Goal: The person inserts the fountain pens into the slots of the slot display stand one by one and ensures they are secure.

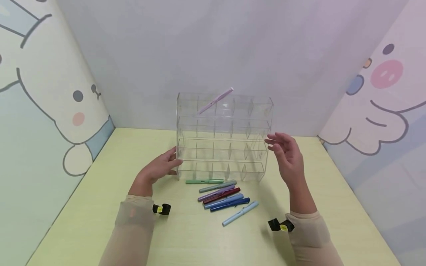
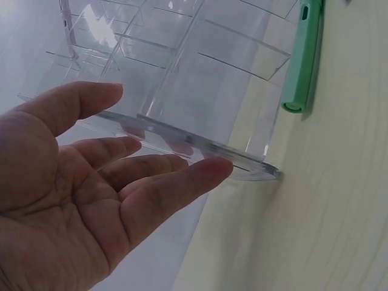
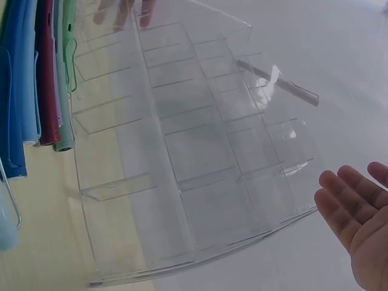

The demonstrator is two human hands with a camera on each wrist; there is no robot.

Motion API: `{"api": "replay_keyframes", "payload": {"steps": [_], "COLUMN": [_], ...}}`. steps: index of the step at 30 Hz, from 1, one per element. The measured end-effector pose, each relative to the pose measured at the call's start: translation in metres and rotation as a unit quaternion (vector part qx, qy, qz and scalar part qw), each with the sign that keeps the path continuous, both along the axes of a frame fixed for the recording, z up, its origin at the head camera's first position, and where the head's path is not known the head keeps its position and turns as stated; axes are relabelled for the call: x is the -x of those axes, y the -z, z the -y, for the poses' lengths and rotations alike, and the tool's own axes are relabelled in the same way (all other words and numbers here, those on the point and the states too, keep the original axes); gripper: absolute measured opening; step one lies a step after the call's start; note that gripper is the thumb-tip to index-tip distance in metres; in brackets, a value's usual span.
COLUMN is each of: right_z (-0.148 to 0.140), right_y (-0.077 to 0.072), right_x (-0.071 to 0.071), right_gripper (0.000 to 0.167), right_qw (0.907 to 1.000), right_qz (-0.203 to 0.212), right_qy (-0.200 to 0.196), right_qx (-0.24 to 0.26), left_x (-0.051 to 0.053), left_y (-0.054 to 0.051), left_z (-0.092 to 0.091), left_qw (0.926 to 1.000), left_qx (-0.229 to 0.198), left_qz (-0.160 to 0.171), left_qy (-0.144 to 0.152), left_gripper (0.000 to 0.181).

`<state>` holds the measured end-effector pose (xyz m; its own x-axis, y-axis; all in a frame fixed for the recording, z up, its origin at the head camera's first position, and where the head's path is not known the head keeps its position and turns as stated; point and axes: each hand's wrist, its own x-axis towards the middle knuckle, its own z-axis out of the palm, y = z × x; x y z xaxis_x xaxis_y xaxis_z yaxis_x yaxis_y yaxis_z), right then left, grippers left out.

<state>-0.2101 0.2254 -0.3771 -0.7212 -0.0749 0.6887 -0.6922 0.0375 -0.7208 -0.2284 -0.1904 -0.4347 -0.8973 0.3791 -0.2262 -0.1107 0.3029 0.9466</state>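
Observation:
A clear acrylic display rack (image 1: 221, 144) with several tiers of compartments stands on the table. My left hand (image 1: 160, 166) is at its lower left side; in the left wrist view the slightly bent fingers (image 2: 182, 182) touch the side panel, with the thumb raised apart from them. Beside the rack's upper right edge is my right hand (image 1: 287, 157), fingers loosely extended and holding nothing. A pale pink pen (image 1: 216, 100) leans diagonally in the top tier. In front of the rack lie several pens, among them a green pen (image 1: 204, 181), a dark red pen (image 1: 221, 195) and a dark blue pen (image 1: 229, 204).
Nearest me on the pale wooden table (image 1: 186, 236) is a light blue pen (image 1: 240, 213), a little apart from the others. A plain pale wall (image 1: 206, 48) rises behind the rack. Cartoon-printed panels (image 1: 50, 111) stand at both sides.

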Motion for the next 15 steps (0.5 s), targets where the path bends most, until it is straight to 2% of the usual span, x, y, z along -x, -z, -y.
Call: {"api": "replay_keyframes", "payload": {"steps": [5,8,10,11,15], "right_z": [-0.006,-0.009,-0.011,-0.012,-0.012], "right_y": [0.000,-0.002,-0.003,-0.004,-0.006], "right_x": [-0.005,-0.009,-0.012,-0.013,-0.018], "right_gripper": [0.037,0.037,0.037,0.036,0.037], "right_qw": [0.9993,0.9916,0.9759,0.9637,0.9021], "right_qz": [0.013,0.037,0.058,0.073,0.154], "right_qy": [0.010,0.034,0.045,0.047,0.006], "right_qx": [-0.035,-0.119,-0.205,-0.253,-0.403], "left_x": [0.001,0.002,0.002,0.002,0.002], "left_y": [0.001,0.001,0.001,0.001,0.000], "left_z": [-0.001,-0.001,0.000,0.000,0.000], "left_qw": [1.0000,0.9999,0.9999,0.9999,0.9999], "left_qx": [-0.003,-0.004,-0.003,-0.003,0.000], "left_qz": [-0.004,-0.008,-0.008,-0.010,-0.007], "left_qy": [0.008,0.013,0.012,0.014,0.010], "left_gripper": [0.070,0.069,0.068,0.068,0.070]}}
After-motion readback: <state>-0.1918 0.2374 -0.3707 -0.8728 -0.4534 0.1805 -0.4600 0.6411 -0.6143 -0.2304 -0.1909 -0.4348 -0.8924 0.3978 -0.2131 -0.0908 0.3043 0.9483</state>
